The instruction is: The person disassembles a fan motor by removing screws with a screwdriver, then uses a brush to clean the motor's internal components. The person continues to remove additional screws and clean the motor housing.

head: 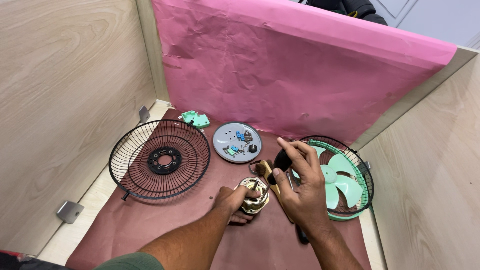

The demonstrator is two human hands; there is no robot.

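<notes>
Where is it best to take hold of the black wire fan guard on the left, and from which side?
Probably the outer rim of the black wire guard, at its near edge from above: it lies flat, dome opening upward, so the rim stands free, and that side faces the left hand.

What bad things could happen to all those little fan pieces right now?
The tiny screws sit loose in a shallow grey dish close to the working hands; a bump might scatter them. The left hand only steadies the motor from one side, so it may tip or slide. The tool in the right hand could slip off and scratch the motor.
</notes>
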